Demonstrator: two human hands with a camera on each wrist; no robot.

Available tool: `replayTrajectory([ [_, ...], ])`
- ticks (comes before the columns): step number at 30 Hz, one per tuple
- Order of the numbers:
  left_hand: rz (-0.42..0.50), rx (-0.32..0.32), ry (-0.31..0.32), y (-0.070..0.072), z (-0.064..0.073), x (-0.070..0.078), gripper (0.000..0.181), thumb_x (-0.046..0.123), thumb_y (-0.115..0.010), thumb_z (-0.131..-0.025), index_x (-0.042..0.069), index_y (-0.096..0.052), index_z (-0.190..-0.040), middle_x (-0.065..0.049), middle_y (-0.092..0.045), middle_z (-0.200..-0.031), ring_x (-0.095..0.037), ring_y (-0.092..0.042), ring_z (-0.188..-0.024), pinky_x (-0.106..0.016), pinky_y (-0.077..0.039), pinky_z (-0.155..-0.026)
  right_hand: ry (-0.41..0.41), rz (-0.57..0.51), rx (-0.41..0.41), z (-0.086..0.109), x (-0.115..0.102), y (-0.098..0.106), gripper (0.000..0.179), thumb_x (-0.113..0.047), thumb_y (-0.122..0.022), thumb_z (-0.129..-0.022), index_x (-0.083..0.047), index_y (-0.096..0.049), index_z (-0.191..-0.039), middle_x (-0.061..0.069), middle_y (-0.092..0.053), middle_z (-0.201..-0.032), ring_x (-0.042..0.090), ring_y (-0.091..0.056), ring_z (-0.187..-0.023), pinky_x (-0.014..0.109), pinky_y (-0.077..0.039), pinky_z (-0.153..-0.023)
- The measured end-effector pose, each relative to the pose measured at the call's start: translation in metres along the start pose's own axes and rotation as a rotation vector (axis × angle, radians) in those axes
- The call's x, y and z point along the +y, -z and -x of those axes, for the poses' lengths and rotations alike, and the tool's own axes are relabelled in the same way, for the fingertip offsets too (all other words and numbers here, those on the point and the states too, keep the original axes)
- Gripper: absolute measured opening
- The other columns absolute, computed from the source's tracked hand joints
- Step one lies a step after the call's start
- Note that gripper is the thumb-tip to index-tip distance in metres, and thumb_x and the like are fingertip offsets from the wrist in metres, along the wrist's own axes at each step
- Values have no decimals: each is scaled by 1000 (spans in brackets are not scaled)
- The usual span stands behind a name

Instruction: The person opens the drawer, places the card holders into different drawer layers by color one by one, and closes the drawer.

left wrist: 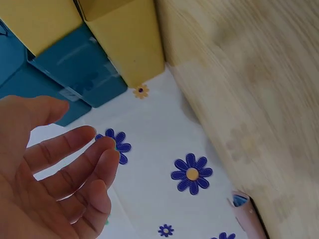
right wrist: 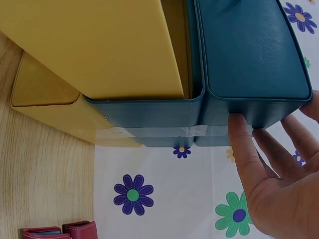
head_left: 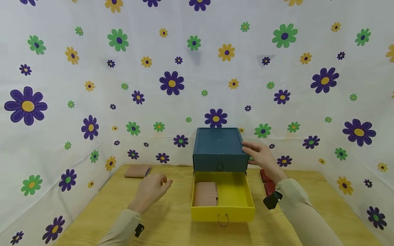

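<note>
A stack of small drawers stands at the back of the table, with a closed teal drawer unit [head_left: 219, 141] on top. Below it, a yellow drawer [head_left: 223, 214] is pulled out, and a pink wallet [head_left: 204, 194] with a strap lies in its left half. My right hand [head_left: 261, 157] touches the right side of the teal unit with extended fingers [right wrist: 244, 149]. Left of the stack, my left hand [head_left: 150, 189] hovers over the table with loosely bent fingers and nothing in them. A lower yellow box [right wrist: 45, 82] shows in the right wrist view.
Another pink wallet [head_left: 134, 171] lies at the table's back left. Two dark red wallets [head_left: 270, 188] sit right of the stack, partly behind my right wrist. A white flowered cloth [head_left: 154, 112] hangs behind and beside the wooden table [head_left: 166, 225]. Clear tape [right wrist: 194, 130] runs along the stack's side.
</note>
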State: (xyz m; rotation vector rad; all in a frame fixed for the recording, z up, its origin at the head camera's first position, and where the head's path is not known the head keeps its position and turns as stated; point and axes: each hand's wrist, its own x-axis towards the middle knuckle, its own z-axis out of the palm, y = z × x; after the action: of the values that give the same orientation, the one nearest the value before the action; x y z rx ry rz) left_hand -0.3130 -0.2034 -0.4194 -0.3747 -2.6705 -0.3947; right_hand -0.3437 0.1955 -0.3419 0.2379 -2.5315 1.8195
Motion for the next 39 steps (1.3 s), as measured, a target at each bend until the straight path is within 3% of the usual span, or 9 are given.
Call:
replayTrajectory([
  [6,3,-30,3,-2,2,-20,23,30,-68,-91,10,-70,-81,1,-64,-64,-8,-48,-49,-25,-40,-44,-15,4,6,0,1,-1,52,-35,-52,-102,-15,-43,-149,14,-39,-155,38,-50,-132,47,-47,-101],
  [18,24,-148,84,7,-2,-61,21,25,-66,-92,6,-70,-85,3,-56,-54,-9,-44,-45,-24,-34,-41,-20,-8,-1,-2,-3,2,50,-32,-51,-103,-15,-44,-149,12,-40,-155,37,-50,-132,47,-48,-100],
  [24,32,-172,128,2,-4,-89,18,23,-67,-92,6,-69,-87,2,-58,-57,-11,-47,-48,-26,-36,-43,-23,-14,-3,-2,-2,2,50,-32,-53,-102,-16,-44,-149,11,-40,-154,37,-50,-132,47,-48,-100],
  [29,27,-159,161,-4,-5,-110,12,21,-69,-88,9,-67,-85,-2,-63,-72,-14,-50,-57,-29,-38,-49,-15,-15,-8,-2,-1,1,51,-32,-53,-102,-15,-44,-149,12,-41,-154,37,-51,-132,47,-48,-100],
  [33,26,-159,177,-5,-5,-121,11,19,-70,-87,9,-67,-84,-7,-65,-82,-17,-52,-61,-31,-40,-51,-17,-16,-5,-1,-2,1,50,-32,-52,-102,-15,-44,-149,12,-40,-154,38,-50,-132,48,-48,-100],
  [39,25,-198,233,-6,-4,-134,11,19,-67,-88,8,-65,-87,-8,-65,-81,-19,-53,-63,-33,-41,-52,-14,-11,-7,0,-3,1,49,-30,-52,-102,-14,-44,-149,12,-40,-154,38,-50,-132,49,-48,-100],
])
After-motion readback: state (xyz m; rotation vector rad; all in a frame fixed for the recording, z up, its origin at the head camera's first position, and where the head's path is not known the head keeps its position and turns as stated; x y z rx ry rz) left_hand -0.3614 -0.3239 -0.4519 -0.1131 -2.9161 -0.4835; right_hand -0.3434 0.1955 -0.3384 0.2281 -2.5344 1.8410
